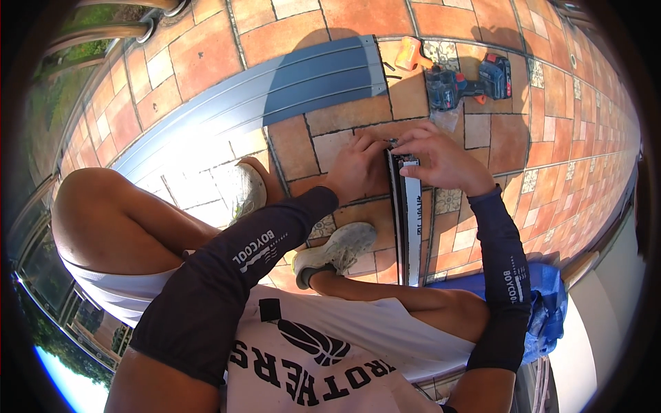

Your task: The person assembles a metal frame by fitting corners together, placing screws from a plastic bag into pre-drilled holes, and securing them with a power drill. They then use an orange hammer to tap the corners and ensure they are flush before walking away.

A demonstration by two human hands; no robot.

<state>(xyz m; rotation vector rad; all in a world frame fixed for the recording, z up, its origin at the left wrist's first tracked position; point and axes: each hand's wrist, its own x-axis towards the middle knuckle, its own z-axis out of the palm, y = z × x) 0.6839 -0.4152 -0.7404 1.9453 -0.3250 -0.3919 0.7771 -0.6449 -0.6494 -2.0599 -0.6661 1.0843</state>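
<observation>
A long, narrow bar (412,230), white-faced with black edging, sits toward three o'clock. Its far end points to twelve.

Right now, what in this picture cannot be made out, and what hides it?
In the head view:
Upper tip of the long bar: details small, partly covered by the left hand and right hand.
The bar's lower end: lost at the bent leg.
Left part of the grey panel: washed out by glare.
Part of the blue sheeting: behind the right sleeve.
</observation>
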